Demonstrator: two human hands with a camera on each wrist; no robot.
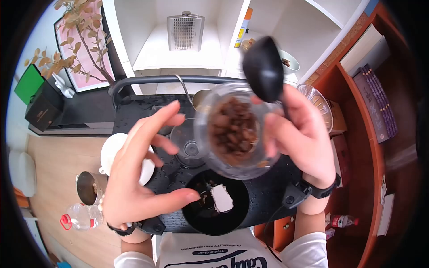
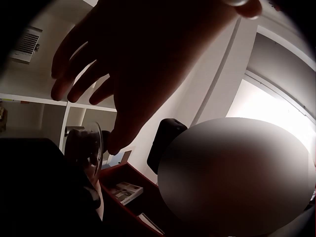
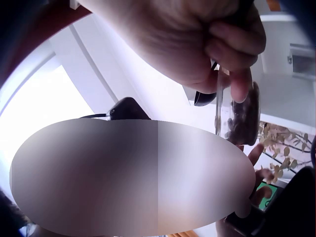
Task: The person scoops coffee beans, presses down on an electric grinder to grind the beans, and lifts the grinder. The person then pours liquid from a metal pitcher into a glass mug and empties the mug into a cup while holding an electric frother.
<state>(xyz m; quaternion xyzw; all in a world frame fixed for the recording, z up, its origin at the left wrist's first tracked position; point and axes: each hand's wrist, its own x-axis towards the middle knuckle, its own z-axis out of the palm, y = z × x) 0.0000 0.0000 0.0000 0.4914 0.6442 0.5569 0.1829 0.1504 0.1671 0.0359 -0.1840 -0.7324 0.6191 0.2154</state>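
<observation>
My right hand (image 1: 301,136) holds a clear jar (image 1: 202,138) of brown, bean-like pieces (image 1: 234,131), blurred in the head view. Between the same thumb and fingers is the handle of a black spoon (image 1: 264,71), its bowl raised above the jar's rim. The jar's wall (image 3: 222,111) shows under the fingers in the right wrist view. My left hand (image 1: 136,178) is left of the jar, fingers spread, holding nothing. Below both hands, a black bowl (image 1: 244,203) contains a white block (image 1: 222,198) and some dark bits.
The black cart top (image 1: 277,174) bears water drops, a clear round container (image 1: 190,152) and a white plate (image 1: 111,147), partly behind my left hand. A metal pot (image 1: 87,187) and a plastic bottle (image 1: 80,217) are at lower left. White shelves (image 1: 152,49) stand behind, a wooden shelf unit (image 1: 357,187) at right.
</observation>
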